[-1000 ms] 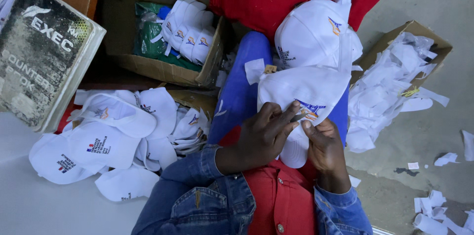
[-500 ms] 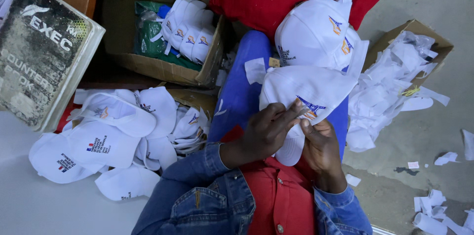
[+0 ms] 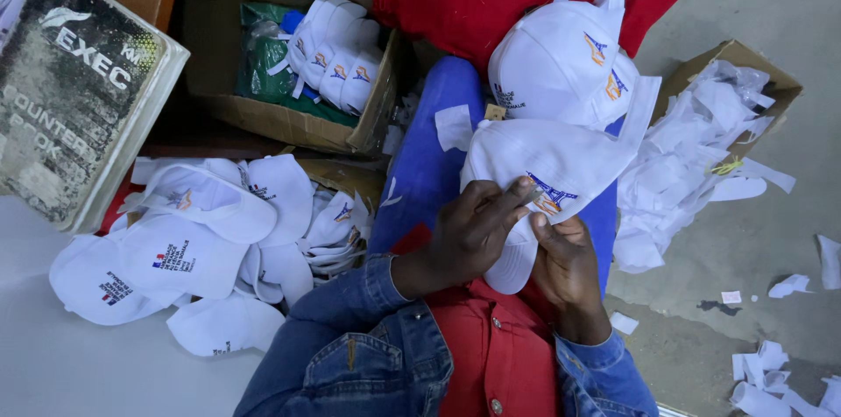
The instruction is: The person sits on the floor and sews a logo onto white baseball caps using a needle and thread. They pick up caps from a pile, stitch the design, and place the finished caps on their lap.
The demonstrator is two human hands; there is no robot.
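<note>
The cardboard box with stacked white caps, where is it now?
In the head view, the cardboard box sits upper left, above the pile of loose caps and right of the book.

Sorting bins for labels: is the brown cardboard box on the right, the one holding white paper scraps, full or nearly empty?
Full. The brown cardboard box is heaped with white paper scraps that spill over its front onto the floor.

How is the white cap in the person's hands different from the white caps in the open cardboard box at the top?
The held cap lies alone on the lap, gripped by the left hand and right hand; the boxed caps are nested in a row, untouched. The held cap shows its embroidered front wide; the boxed caps show only narrow slices. Both are white with orange and blue emblems.
</note>
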